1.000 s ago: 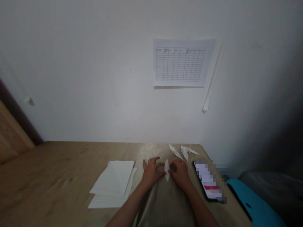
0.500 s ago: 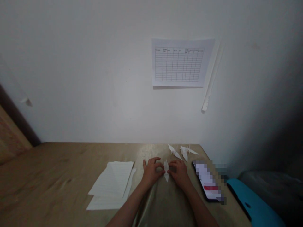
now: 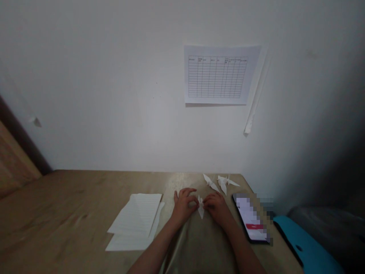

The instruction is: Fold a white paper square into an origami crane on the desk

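Note:
A small white folded-paper crane [image 3: 201, 211] is held between my two hands, just above or on the table; I cannot tell which. My left hand [image 3: 185, 205] pinches its left side between thumb and forefinger, with the other fingers raised. On the opposite side, my right hand [image 3: 217, 206] has its fingertips closed on the crane's right side. The fingers cover part of the folds at its middle. Beyond the right hand lie more folded-paper cranes, one at the left [image 3: 211, 183] and a cluster beside it [image 3: 223, 183].
Lined paper sheets [image 3: 139, 213] lie stacked to the left on the brown table [image 3: 71, 213]. A phone [image 3: 251, 220] with a lit screen rests at the right, near a blue object [image 3: 308, 243] past the table edge. A printed chart [image 3: 216, 78] hangs on the wall.
My right fingers have curled in closer over the crane, and its upper part now shows narrower between the fingertips. The cranes, sheets and phone have stayed in place.

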The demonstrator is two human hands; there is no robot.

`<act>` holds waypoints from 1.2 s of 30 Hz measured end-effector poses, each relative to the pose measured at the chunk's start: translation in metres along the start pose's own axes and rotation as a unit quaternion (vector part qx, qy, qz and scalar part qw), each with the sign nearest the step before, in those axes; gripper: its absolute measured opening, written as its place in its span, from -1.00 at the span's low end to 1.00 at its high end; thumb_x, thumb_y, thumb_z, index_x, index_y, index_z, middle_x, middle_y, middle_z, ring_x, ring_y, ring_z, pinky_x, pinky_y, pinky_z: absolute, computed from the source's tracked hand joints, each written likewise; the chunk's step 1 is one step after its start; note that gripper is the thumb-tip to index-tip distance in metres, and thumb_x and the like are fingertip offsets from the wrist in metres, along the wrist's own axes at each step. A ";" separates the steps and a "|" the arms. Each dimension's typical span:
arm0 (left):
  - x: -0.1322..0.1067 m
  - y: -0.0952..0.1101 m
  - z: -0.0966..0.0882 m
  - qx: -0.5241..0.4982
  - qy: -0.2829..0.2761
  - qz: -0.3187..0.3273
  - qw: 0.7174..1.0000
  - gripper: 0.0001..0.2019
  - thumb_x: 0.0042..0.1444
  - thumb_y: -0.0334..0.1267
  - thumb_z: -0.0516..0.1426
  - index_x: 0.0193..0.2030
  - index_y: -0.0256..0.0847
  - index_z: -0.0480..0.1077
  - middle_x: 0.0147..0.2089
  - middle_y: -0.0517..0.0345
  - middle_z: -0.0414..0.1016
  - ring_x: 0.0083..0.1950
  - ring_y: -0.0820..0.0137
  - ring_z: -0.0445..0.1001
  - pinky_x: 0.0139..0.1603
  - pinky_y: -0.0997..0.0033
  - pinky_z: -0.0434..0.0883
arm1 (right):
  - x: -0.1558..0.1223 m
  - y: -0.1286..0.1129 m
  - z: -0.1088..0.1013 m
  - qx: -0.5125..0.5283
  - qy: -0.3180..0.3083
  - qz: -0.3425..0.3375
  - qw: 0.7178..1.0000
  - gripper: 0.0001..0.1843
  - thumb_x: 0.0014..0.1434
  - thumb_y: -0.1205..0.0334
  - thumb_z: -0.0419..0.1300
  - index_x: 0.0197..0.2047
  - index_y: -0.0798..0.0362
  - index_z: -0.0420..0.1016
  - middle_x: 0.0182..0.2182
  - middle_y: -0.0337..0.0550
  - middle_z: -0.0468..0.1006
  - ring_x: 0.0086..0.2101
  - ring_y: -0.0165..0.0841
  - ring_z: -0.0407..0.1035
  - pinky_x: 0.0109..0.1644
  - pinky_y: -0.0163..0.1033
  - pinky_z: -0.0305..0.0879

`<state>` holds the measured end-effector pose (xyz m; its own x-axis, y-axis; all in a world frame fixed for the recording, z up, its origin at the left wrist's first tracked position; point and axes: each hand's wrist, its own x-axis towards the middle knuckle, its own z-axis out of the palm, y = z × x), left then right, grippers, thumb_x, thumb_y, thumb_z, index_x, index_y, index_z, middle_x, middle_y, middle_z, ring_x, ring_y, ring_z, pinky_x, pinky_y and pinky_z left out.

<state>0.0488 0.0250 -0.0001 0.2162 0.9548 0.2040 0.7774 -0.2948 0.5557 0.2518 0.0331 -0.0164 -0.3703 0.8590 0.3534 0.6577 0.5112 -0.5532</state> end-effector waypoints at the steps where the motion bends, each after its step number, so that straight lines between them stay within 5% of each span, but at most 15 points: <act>1: 0.000 -0.001 0.000 0.000 -0.004 0.007 1.000 -0.91 0.07 -0.24 0.29 -0.29 0.07 0.60 0.33 0.30 0.41 0.41 0.11 0.17 0.45 -0.41 -0.28 | 0.000 0.001 0.000 -0.001 -0.005 -0.007 1.000 -0.74 0.12 0.42 0.19 -0.33 -0.11 0.67 -0.19 -0.23 0.69 -0.05 -0.26 0.47 0.35 0.06 0.01; 9: -0.001 -0.001 -0.002 -0.002 -0.026 0.020 0.999 -0.96 0.03 -0.20 0.33 -0.34 0.07 0.62 0.33 0.29 0.42 0.43 0.05 0.16 0.44 -0.43 -0.28 | -0.002 0.002 0.003 0.011 0.027 -0.039 0.999 -0.68 0.10 0.48 0.17 -0.22 -0.08 0.66 -0.11 -0.19 0.68 0.13 -0.22 0.37 0.32 0.01 0.12; 21: -0.006 0.000 -0.002 0.015 -0.016 0.062 0.998 -0.87 -0.03 -0.17 0.41 -0.30 0.04 0.61 0.31 0.20 0.43 0.39 0.04 0.21 0.43 -0.50 -0.32 | -0.003 0.001 0.000 0.020 -0.012 0.000 1.000 -0.66 0.11 0.45 0.15 -0.28 -0.15 0.68 -0.14 -0.23 0.70 0.22 -0.18 0.33 0.43 0.20 -0.10; 27: -0.005 0.000 -0.007 0.016 -0.020 0.062 0.998 -0.88 -0.07 -0.19 0.43 -0.36 0.04 0.63 0.31 0.19 0.42 0.39 0.03 0.21 0.42 -0.51 -0.36 | -0.004 0.002 -0.004 0.024 -0.033 -0.010 0.999 -0.70 0.14 0.38 0.20 -0.24 -0.21 0.69 -0.18 -0.28 0.71 0.23 -0.17 0.31 0.47 0.30 -0.41; 36: -0.005 -0.003 -0.006 0.033 -0.032 0.070 0.996 -0.89 -0.02 -0.15 0.41 -0.32 0.10 0.62 0.34 0.25 0.39 0.40 0.03 0.20 0.39 -0.56 -0.36 | -0.003 0.000 -0.007 0.017 -0.047 -0.011 0.999 -0.70 0.15 0.38 0.19 -0.29 -0.22 0.69 -0.15 -0.33 0.71 0.25 -0.18 0.28 0.47 0.29 -0.47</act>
<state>0.0420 0.0210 0.0025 0.3613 0.9056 0.2221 0.7738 -0.4241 0.4705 0.2573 0.0301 -0.0122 -0.4453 0.8454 0.2951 0.6271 0.5297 -0.5711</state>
